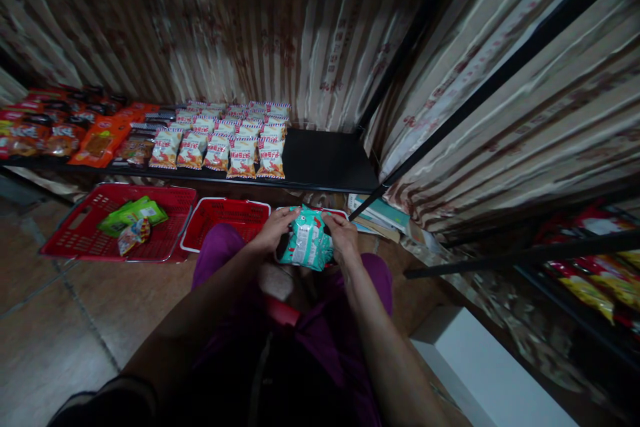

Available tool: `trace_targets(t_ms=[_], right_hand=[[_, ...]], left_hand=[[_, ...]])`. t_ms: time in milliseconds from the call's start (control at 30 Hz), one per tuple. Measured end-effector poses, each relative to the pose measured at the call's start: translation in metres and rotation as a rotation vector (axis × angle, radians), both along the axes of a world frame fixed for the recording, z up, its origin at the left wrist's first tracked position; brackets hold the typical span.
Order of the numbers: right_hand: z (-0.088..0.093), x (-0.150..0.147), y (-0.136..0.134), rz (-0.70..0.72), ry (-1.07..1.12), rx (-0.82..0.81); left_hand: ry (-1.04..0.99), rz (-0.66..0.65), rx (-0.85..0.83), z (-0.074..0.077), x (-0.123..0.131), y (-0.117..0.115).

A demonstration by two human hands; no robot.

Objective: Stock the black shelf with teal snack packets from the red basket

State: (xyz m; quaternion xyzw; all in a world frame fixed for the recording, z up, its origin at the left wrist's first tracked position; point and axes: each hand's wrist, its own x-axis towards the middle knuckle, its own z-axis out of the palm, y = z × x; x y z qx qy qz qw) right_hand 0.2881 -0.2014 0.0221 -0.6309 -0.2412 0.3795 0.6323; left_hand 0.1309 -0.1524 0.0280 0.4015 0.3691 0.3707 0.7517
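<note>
Both my hands grip a stack of teal snack packets (307, 240) held above my knees in purple trousers. My left hand (273, 230) clasps the stack's left side, fingers curled over its top edge. My right hand (343, 235) closes on the right side. On the low black shelf (325, 160) ahead lie rows of white-and-red snack packets (225, 140). Directly below the teal stack a red basket (225, 217) sits on the floor, partly hidden by my left knee.
A second red basket (90, 240) at left holds green packets (133, 213) and a small bag. Orange packets (100, 140) fill the shelf's left end. Striped cartons form walls behind and right. A black rack (575, 253) with red and yellow bags stands right; a white box (480, 367) lies on the tiled floor.
</note>
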Motion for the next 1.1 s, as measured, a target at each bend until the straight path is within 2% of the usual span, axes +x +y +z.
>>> trace_targets(t_ms=[233, 333, 433, 600, 867, 967, 1100], right_hand=[[0.007, -0.011, -0.008, 0.04, 0.041, 0.019], [0.007, -0.016, -0.021, 0.111, 0.123, -0.05], [0.0, -0.021, -0.036, 0.18, 0.202, -0.122], [-0.012, -0.027, -0.048, 0.172, 0.341, -0.077], [-0.017, -0.03, -0.046, 0.09, 0.348, -0.018], [-0.019, -0.03, -0.046, 0.055, 0.376, -0.021], [-0.019, -0.031, -0.047, 0.103, 0.381, -0.001]], left_hand=[[-0.026, 0.24, -0.057, -0.004, 0.014, 0.003], [0.001, 0.383, -0.099, -0.002, 0.015, 0.014], [0.026, 0.464, -0.109, 0.001, 0.014, 0.025], [0.038, 0.516, -0.11, 0.004, 0.015, 0.031], [0.053, 0.558, -0.087, 0.005, 0.015, 0.032], [0.054, 0.564, -0.08, 0.01, 0.015, 0.033], [0.042, 0.528, -0.079, 0.021, 0.017, 0.034]])
